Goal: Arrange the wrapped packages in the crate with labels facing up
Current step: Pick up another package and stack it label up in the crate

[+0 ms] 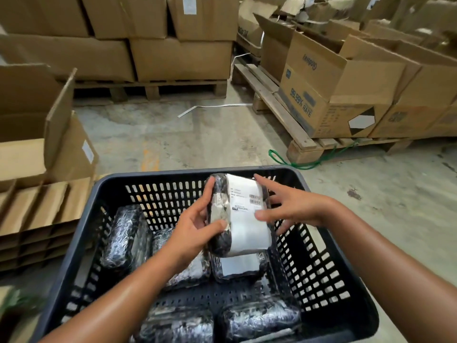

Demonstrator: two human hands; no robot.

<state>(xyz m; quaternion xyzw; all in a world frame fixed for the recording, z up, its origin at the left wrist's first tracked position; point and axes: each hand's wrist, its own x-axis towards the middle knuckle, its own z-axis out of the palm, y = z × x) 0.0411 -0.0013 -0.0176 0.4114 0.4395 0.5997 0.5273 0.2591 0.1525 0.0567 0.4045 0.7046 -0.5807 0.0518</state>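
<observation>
A black slotted plastic crate [329, 280] fills the lower middle of the view. Above its far half I hold a black wrapped package [241, 216] whose white barcode label faces up. My left hand [197, 226] grips the package's left side. My right hand [284, 206] touches its right edge with fingers spread. Several other wrapped packages lie in the crate: one tilted against the left wall [123, 238], one label-up under the held package [239, 267], and two near the front [259, 320].
Stacked cardboard boxes on wooden pallets stand behind [180, 58] and to the right [333, 90]. Open boxes and flat cardboard dividers [42, 206] lie at the left. A green cord [296, 164] and a white strap [212, 107] lie on the concrete floor.
</observation>
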